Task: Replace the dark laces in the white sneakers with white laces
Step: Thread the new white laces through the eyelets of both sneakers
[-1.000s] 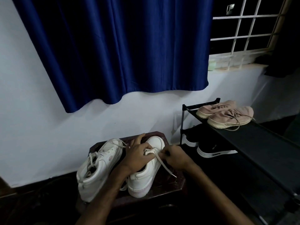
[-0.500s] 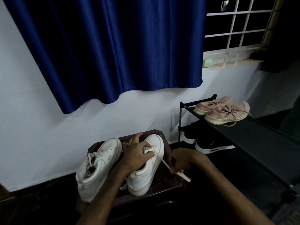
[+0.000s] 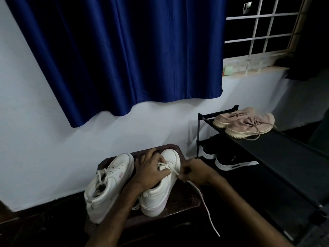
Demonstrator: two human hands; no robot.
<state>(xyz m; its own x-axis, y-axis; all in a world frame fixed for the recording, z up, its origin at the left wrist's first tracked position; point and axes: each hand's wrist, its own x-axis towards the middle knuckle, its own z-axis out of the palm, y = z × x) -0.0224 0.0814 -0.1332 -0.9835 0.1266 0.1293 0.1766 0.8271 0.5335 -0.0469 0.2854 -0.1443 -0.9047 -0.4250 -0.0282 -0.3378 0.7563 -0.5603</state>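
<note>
Mostly, left hand [image 3: 151, 172] hides gripped sneaker [image 3: 160, 195] eyelets.

Hidden and cropped parts
The left hand [image 3: 151, 171], gripping the sneaker [image 3: 158, 198], covers its tongue and most eyelets. Shadow hides the spot where the right hand [image 3: 194, 172] pinches the lace [image 3: 204, 204]. Both forearms leave the bottom edge. At right, the rack [image 3: 267, 154] hides most of the black shoes [image 3: 233, 162].

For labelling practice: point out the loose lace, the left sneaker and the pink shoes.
loose lace [image 3: 206, 207], head view, hanging strand.
left sneaker [image 3: 110, 182], head view, side panel.
pink shoes [image 3: 249, 124], head view, nearer shoe's upper.
</note>
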